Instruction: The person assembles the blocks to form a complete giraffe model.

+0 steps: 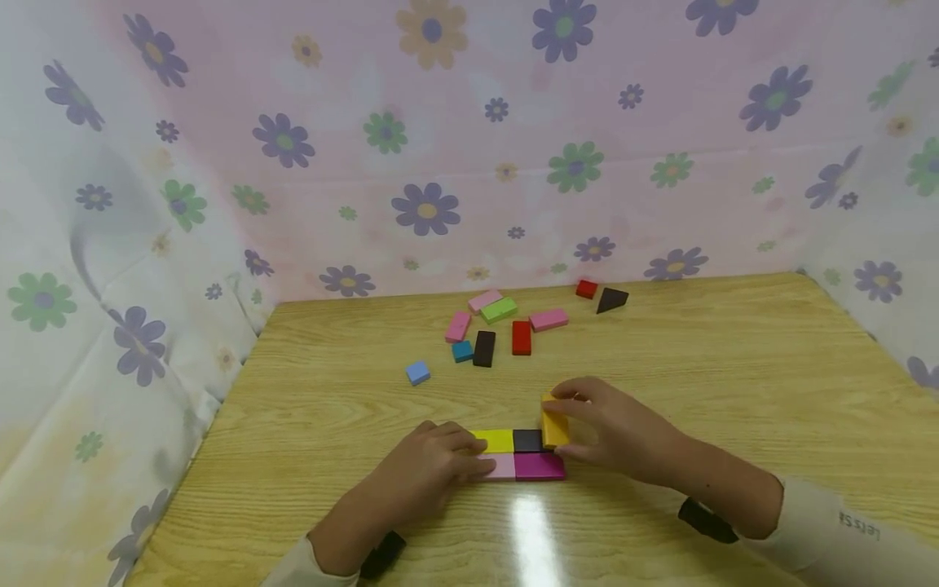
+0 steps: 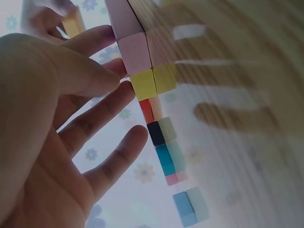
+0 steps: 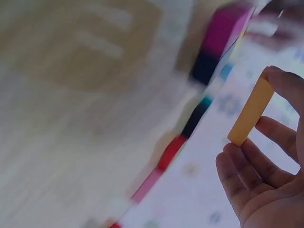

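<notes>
My right hand (image 1: 623,428) pinches an orange-yellow rectangular block (image 1: 555,425) between thumb and fingers, lifted off the table in the right wrist view. Below it, a row of blocks lies together in two lines: a yellow block (image 1: 493,441) and a black block (image 1: 527,441) behind, a light pink block (image 1: 500,467) and a magenta block (image 1: 539,466) in front. My left hand (image 1: 429,465) is at the left end of this group, its fingertips touching the yellow and light pink blocks. In the left wrist view its fingers (image 2: 114,161) are spread and only slightly bent.
Farther back on the wooden table (image 1: 330,408) lie loose blocks: light blue (image 1: 418,373), teal (image 1: 462,351), dark brown (image 1: 484,348), red (image 1: 522,337), green (image 1: 499,310) and several pink ones. A small red block (image 1: 586,289) and a black triangular block (image 1: 612,300) are near the flowered cloth (image 1: 469,163).
</notes>
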A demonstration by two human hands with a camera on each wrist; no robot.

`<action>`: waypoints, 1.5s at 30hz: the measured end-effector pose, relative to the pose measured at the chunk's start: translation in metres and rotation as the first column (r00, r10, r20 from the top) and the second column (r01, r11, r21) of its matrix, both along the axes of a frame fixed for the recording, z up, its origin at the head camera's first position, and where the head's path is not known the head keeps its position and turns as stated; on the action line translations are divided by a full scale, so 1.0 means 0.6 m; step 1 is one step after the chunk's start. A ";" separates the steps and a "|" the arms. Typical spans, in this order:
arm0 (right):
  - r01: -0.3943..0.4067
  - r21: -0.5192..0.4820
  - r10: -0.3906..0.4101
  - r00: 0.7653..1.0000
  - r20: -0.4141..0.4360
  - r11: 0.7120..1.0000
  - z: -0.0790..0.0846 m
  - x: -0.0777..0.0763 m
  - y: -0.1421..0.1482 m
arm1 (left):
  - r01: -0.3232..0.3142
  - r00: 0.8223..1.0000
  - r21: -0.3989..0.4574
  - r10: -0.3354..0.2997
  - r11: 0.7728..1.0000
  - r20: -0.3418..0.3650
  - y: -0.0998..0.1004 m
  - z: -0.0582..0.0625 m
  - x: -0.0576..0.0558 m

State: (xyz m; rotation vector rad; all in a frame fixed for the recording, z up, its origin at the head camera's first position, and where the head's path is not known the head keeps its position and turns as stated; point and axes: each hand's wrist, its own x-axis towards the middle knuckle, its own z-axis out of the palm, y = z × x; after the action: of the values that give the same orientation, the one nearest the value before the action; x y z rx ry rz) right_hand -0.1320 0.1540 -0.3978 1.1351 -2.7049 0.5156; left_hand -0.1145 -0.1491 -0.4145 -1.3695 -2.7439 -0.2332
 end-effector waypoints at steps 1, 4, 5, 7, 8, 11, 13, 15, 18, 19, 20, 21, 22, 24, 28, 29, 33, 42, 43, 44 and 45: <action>-0.033 0.013 0.033 0.999 -0.026 0.999 0.000 0.008 -0.008 | -0.005 1.000 -0.003 0.005 1.000 0.007 0.000 0.000 -0.001; -0.136 0.026 0.138 0.987 -0.078 0.990 -0.003 0.033 -0.029 | -0.012 1.000 -0.015 0.013 1.000 0.014 -0.001 0.001 -0.002; -0.167 0.024 0.169 0.981 -0.092 0.986 -0.004 0.040 -0.035 | -0.011 1.000 -0.018 0.011 1.000 0.010 -0.001 0.000 -0.002; -0.225 0.010 0.225 0.968 -0.111 0.974 -0.007 0.053 -0.046 | -0.006 1.000 -0.016 0.006 1.000 -0.001 -0.001 0.000 -0.003; -0.253 0.000 0.251 0.960 -0.120 0.968 -0.009 0.058 -0.050 | -0.002 1.000 -0.015 0.002 1.000 -0.008 -0.001 -0.001 -0.004; -0.303 0.025 0.304 0.943 -0.139 0.953 -0.011 0.071 -0.061 | 0.006 1.000 -0.005 -0.006 1.000 -0.015 0.000 -0.002 -0.004; -0.325 0.067 0.332 0.934 -0.136 0.943 -0.013 0.078 -0.067 | 0.006 1.000 -0.006 -0.006 1.000 -0.012 0.000 -0.001 -0.005; -0.339 0.108 0.350 0.931 -0.103 0.934 -0.016 0.084 -0.071 | 0.004 1.000 -0.013 -0.004 1.000 -0.006 0.001 -0.001 -0.005; -0.350 0.126 0.358 0.933 -0.044 0.928 -0.023 0.092 -0.074 | -0.005 1.000 -0.025 0.005 1.000 0.000 0.002 0.000 -0.003; -0.350 0.123 0.356 0.934 -0.030 0.929 -0.026 0.094 -0.075 | -0.007 1.000 -0.025 0.007 1.000 -0.002 0.003 0.001 -0.003; -0.348 0.120 0.353 0.935 -0.025 0.930 -0.029 0.096 -0.075 | -0.009 1.000 -0.026 0.009 1.000 -0.001 0.003 0.001 -0.002; -0.345 0.116 0.351 0.936 -0.029 0.931 -0.031 0.097 -0.075 | -0.013 1.000 -0.026 0.013 1.000 0.000 0.004 0.002 -0.002; -0.344 0.110 0.350 0.936 -0.040 0.933 -0.034 0.098 -0.075 | -0.015 1.000 -0.023 0.015 1.000 0.002 0.004 0.002 -0.002; -0.348 0.105 0.355 0.933 -0.062 0.932 -0.037 0.099 -0.073 | -0.018 1.000 -0.017 0.019 1.000 0.007 0.004 0.001 -0.001; -0.423 0.079 0.430 0.895 -0.121 0.903 -0.038 0.097 -0.064 | -0.025 0.999 -0.014 0.025 1.000 0.021 0.005 0.001 0.000; -0.453 0.075 0.460 0.876 -0.145 0.888 -0.038 0.096 -0.061 | -0.027 0.999 -0.015 0.027 1.000 0.023 0.005 0.002 0.000; -0.530 0.083 0.535 0.820 -0.206 0.844 -0.039 0.095 -0.056 | -0.034 0.999 -0.025 0.035 0.999 0.032 0.004 0.003 0.000; -0.478 0.205 0.505 0.856 -0.110 0.854 -0.031 0.094 -0.069 | -0.023 1.000 -0.050 0.024 0.999 0.017 0.003 0.002 -0.003; -0.477 0.216 0.507 0.855 -0.109 0.852 -0.031 0.093 -0.071 | -0.019 1.000 -0.047 0.019 0.999 0.015 0.002 0.001 -0.003; -0.475 0.221 0.506 0.855 -0.116 0.852 -0.032 0.093 -0.073 | -0.017 1.000 -0.043 0.017 0.999 0.018 0.002 0.001 -0.004; -0.472 0.228 0.507 0.852 -0.127 0.851 -0.032 0.093 -0.075 | -0.014 1.000 -0.039 0.014 0.999 0.021 0.002 0.000 -0.004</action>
State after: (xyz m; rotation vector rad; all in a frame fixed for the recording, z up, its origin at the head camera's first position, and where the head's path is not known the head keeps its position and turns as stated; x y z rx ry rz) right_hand -0.0765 0.1092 -0.4171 1.8497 -2.3276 0.1960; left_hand -0.1171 -0.1481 -0.4145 -1.3643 -2.7892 -0.1960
